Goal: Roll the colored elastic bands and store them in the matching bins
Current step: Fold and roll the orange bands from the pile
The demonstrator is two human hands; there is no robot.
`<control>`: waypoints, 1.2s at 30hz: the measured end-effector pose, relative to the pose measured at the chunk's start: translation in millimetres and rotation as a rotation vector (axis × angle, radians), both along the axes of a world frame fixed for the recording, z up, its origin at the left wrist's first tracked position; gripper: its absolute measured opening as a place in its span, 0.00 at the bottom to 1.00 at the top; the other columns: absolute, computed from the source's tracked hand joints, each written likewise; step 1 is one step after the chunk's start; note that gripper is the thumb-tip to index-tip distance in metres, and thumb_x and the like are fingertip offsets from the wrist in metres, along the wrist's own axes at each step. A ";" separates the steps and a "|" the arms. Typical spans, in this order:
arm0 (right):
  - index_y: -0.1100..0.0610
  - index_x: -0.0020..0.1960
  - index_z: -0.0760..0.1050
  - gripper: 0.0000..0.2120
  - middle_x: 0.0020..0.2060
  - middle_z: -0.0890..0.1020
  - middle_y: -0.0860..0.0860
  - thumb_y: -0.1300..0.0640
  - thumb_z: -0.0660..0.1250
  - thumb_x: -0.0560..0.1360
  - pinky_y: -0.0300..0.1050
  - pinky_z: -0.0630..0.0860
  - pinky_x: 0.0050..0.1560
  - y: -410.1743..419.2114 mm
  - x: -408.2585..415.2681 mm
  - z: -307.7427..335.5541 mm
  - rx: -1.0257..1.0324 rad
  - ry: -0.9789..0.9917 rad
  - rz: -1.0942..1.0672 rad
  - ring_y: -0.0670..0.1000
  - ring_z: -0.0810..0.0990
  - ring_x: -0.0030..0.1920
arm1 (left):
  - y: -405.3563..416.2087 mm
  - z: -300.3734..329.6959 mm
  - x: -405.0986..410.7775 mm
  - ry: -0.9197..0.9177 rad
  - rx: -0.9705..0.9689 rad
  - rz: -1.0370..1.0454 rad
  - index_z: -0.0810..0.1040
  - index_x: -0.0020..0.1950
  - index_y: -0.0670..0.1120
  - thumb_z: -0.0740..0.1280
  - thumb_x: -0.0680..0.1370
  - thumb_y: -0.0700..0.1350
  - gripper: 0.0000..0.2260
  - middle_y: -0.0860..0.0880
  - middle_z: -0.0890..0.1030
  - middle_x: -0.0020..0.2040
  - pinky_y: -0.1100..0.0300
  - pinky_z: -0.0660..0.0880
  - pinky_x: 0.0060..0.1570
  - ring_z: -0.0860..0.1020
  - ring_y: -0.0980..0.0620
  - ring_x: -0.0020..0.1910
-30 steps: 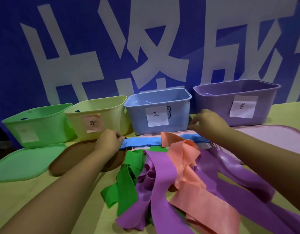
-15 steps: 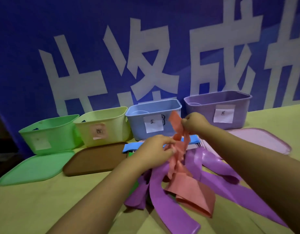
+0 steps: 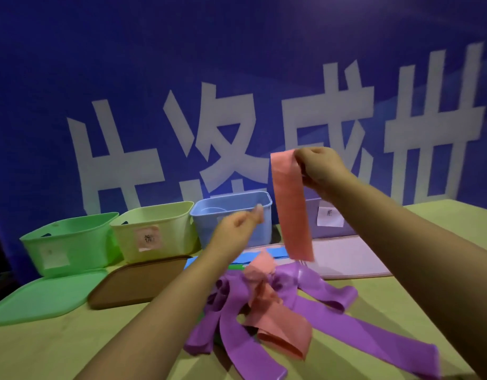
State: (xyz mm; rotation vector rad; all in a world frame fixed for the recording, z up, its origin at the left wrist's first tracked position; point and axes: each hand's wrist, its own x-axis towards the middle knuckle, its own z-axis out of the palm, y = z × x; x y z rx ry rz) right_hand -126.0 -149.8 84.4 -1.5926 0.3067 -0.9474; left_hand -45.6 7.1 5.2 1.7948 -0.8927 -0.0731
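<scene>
One head-worn view — looking forward and slightly down, close over the table (image 3: 58,338).

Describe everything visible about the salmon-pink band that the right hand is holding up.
The pink band is a flat, wide strip of smooth, stretchy-looking salmon material. It hangs nearly straight down, unrolled, pinched at its top edge by the right hand raised above the table. Its free lower end dangles in front of the purple bin, above the heap of bands, apparently clear of it. The left hand is close beside it but not touching. More pink material lies crumpled in the heap below; whether it joins this strip is unclear.
</scene>
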 end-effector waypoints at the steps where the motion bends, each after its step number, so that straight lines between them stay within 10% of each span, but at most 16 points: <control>1: 0.58 0.30 0.70 0.16 0.21 0.70 0.49 0.64 0.57 0.76 0.35 0.72 0.27 6.9 -8.8 5.9 -0.033 0.003 0.023 0.47 0.71 0.24 | -0.8 10.9 -6.2 0.103 -0.113 -0.015 0.82 0.45 0.48 0.59 0.72 0.64 0.22 0.53 0.82 0.46 0.61 0.72 0.52 0.79 0.55 0.48; 5: 0.61 0.36 0.73 0.13 0.25 0.70 0.51 0.61 0.58 0.78 0.32 0.71 0.24 35.7 -39.4 13.5 -0.167 0.023 0.091 0.43 0.72 0.22 | 0.7 53.5 -32.9 0.289 -0.262 -0.195 0.81 0.54 0.45 0.55 0.73 0.67 0.29 0.48 0.84 0.52 0.55 0.75 0.56 0.80 0.53 0.54; 11: 0.60 0.41 0.75 0.14 0.34 0.75 0.54 0.54 0.57 0.79 0.58 0.76 0.43 60.5 -62.8 -17.2 -0.282 -0.015 0.017 0.52 0.73 0.37 | 12.1 82.9 -71.1 0.303 -0.485 -0.238 0.81 0.46 0.43 0.66 0.78 0.42 0.06 0.47 0.84 0.38 0.54 0.78 0.50 0.81 0.52 0.38; 16: 0.51 0.47 0.74 0.02 0.42 0.82 0.50 0.57 0.66 0.76 0.51 0.79 0.46 95.2 -78.9 -64.4 -0.235 -0.153 0.156 0.48 0.81 0.42 | 27.4 75.1 -99.2 0.155 -0.525 -0.136 0.82 0.47 0.43 0.67 0.76 0.38 0.04 0.47 0.84 0.39 0.58 0.79 0.41 0.80 0.52 0.37; 26: 0.60 0.53 0.77 0.09 0.45 0.84 0.54 0.62 0.70 0.73 0.49 0.78 0.49 140.7 -85.8 -170.9 -0.152 0.132 0.476 0.47 0.81 0.44 | 83.3 48.5 -90.8 0.075 -0.652 0.112 0.80 0.41 0.49 0.67 0.77 0.42 0.06 0.49 0.82 0.39 0.55 0.77 0.44 0.78 0.51 0.41; 31: 0.65 0.52 0.75 0.20 0.46 0.79 0.66 0.50 0.71 0.69 0.46 0.70 0.44 154.2 -87.1 -200.0 -0.172 0.234 0.554 0.48 0.74 0.42 | 111.6 48.0 -83.9 0.025 -0.706 0.213 0.79 0.45 0.48 0.67 0.78 0.44 0.03 0.52 0.82 0.39 0.57 0.79 0.47 0.79 0.55 0.40; 36: 0.60 0.50 0.78 0.08 0.40 0.83 0.50 0.58 0.69 0.72 0.38 0.73 0.42 158.3 -89.7 -222.7 -0.118 0.280 0.676 0.44 0.79 0.40 | 127.3 52.3 -82.3 -0.057 -0.759 0.292 0.77 0.45 0.51 0.65 0.79 0.46 0.04 0.56 0.80 0.38 0.61 0.79 0.44 0.79 0.60 0.39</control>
